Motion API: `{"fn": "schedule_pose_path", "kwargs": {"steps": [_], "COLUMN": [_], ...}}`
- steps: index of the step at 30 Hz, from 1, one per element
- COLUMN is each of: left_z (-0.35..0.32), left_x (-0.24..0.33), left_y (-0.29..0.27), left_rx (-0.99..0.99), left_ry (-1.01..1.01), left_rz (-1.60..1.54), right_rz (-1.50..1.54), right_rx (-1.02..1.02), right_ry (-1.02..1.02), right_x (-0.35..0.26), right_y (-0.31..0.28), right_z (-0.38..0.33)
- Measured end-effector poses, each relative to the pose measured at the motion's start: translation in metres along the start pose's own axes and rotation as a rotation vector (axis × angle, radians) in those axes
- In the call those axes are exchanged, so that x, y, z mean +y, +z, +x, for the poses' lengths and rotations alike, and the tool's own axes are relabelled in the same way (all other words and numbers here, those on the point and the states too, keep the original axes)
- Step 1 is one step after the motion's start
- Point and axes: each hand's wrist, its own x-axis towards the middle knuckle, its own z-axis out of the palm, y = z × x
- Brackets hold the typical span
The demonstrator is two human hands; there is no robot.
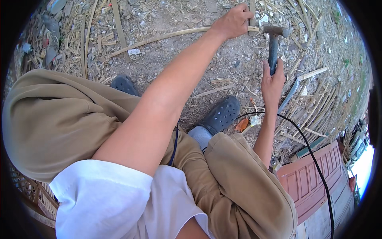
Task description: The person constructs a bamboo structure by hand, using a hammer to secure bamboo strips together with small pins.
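My left hand (234, 22) is closed at the top, over the spot where a long bamboo strip (163, 37) meets a short flat strip (252, 18) on the ground. Its fingers hide whatever they pinch. The long strip passes beneath the hand, and its cut end shows just beyond. To the right, my right hand (273, 81) grips a hammer (273, 49) by its dark handle. The worn metal head is raised beside the strip's end, apart from my left hand.
Dark clogs (223, 113) are on my feet among dirt and stones. Split bamboo pieces (314, 111) lie scattered at right, more at upper left. A black cable (306, 139) arcs past my right forearm. A pink panelled door (310, 177) lies at lower right; wickerwork (38, 195) shows at lower left.
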Motion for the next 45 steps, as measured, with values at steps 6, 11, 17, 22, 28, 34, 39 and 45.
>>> {"fn": "schedule_pose_path", "kwargs": {"steps": [6,11,17,22,28,34,39,45], "left_z": [-0.001,0.0,0.002,0.003,0.001,0.004,0.004,-0.002], "left_x": [-0.011,-0.013,-0.023,-0.009,-0.013,-0.016,-0.011,-0.007], "left_y": [0.007,0.014,0.014,0.015,0.007,0.013,0.009,0.007], "left_rx": [-0.018,-0.013,-0.004,-0.01,-0.06,0.002,-0.027,-0.043], "left_ry": [0.006,-0.007,-0.014,-0.028,-0.046,0.066,-0.047,-0.089], "left_rz": [0.049,0.004,0.09,-0.028,0.014,0.002,0.001,0.077], "right_rz": [0.03,-0.097,-0.11,-0.077,-0.114,-0.219,-0.096,-0.093], "right_rx": [-0.136,-0.019,-0.027,0.192,0.071,-0.065,0.11,-0.009], "right_ry": [0.048,-0.02,-0.092,-0.032,0.031,-0.113,0.002,-0.058], "right_x": [0.005,0.007,-0.012,-0.016,-0.031,0.003,-0.022,-0.005], "right_y": [-0.006,-0.014,-0.013,-0.003,-0.017,-0.005,-0.009,0.004], "right_z": [0.022,0.022,0.012,0.01,0.013,0.016,0.011,0.009]}}
